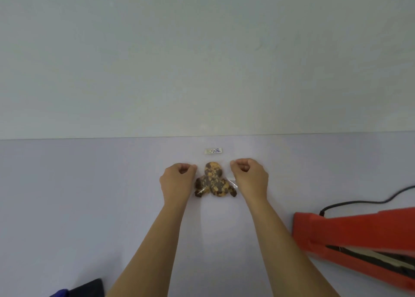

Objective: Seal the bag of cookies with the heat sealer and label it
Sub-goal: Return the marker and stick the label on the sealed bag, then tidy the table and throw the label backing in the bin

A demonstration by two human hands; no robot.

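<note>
Cookies (pixel 213 183) number about three, chocolate-chip, bunched together inside one clear bag (pixel 233 184) that lies flat on the pale table (pixel 89 195), near its far edge by the wall. One small white label (pixel 213 150) sits on the bag's far end, just beyond the cookies, with tiny writing too small to read. Two bare hands flank the bag: the left hand (pixel 177 179) is curled into a loose fist, its fingertips pinching the bag's left edge, and the right hand (pixel 250 176) is curled the same way, pinching the right edge. One red heat sealer (pixel 350 231) rests at the right, well apart from the bag, with one black cord (pixel 359 202) trailing off behind it.
</note>
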